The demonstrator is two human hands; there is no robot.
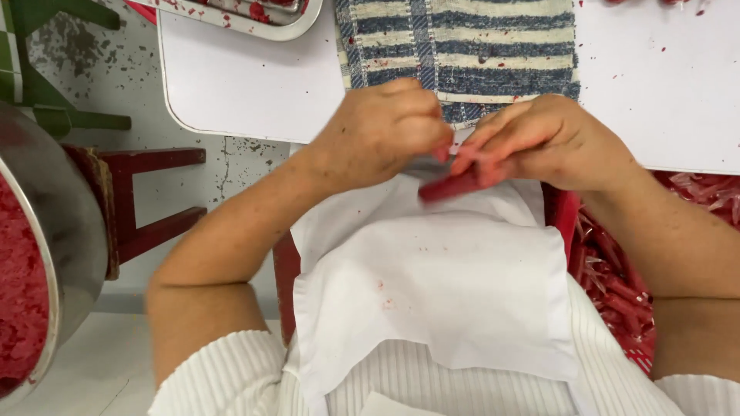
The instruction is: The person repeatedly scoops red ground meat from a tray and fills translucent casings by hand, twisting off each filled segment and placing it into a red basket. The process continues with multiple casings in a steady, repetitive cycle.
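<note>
White table edge and a cracked grey floor are framing the spot where we are sitting and working. We are holding a small red stick-shaped piece just above the white cloth on our lap, below the table edge. Our right hand is pinching its upper end between fingertips, while our left hand is closing its grip tightly on something at the same spot; we cannot tell exactly what it is pressing.

We are judging that the piece could slip from so shallow a pinch and stain the cloth, which is already showing faint red specks. A striped blue and cream towel is lying on the table beyond our hands, and a metal tray is sitting at the far corner. A large steel bowl of red mash is standing at our left, a red stool beside it, and a red basket of wrapped pieces is waiting at our right.
</note>
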